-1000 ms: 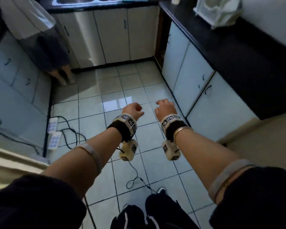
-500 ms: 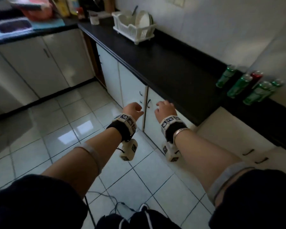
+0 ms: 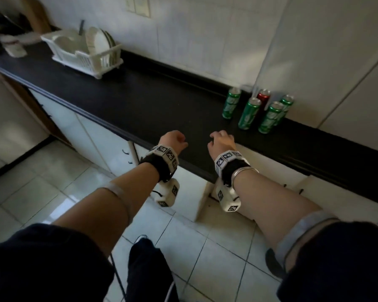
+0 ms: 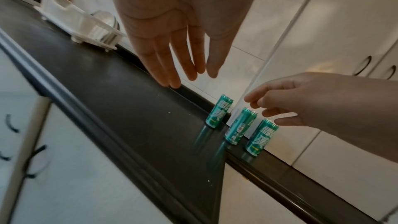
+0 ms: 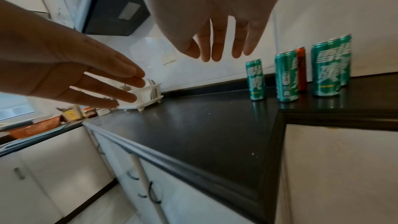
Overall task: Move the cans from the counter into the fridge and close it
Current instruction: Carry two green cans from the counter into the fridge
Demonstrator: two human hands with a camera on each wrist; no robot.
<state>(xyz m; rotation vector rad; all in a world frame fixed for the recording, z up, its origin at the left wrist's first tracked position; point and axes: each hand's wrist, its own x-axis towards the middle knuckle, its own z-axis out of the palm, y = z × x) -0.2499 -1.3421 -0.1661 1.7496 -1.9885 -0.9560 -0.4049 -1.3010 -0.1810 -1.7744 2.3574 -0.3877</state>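
Several green cans (image 3: 249, 113) and one red can (image 3: 263, 98) stand upright in a cluster on the black counter (image 3: 140, 101), at its right end against a tall white front (image 3: 325, 62); I cannot tell if that is the fridge. My left hand (image 3: 174, 139) and right hand (image 3: 222, 140) hover side by side over the counter's front edge, left of and nearer than the cans. Both hold nothing. The left wrist view shows the left hand's fingers (image 4: 172, 67) straight, and the right wrist view shows the right hand's fingers (image 5: 217, 47) hanging relaxed, with the green cans (image 5: 327, 69) close beyond.
A white dish rack (image 3: 85, 51) with plates sits at the counter's far left. White cabinet doors (image 3: 100, 138) with dark handles run below the counter. A tiled floor (image 3: 42, 192) lies underfoot, with a cable (image 3: 118, 277) by my legs.
The head view has swung from the floor and far cabinets round to the counter, bringing the cans close. Both hands stay stretched out in front, empty.
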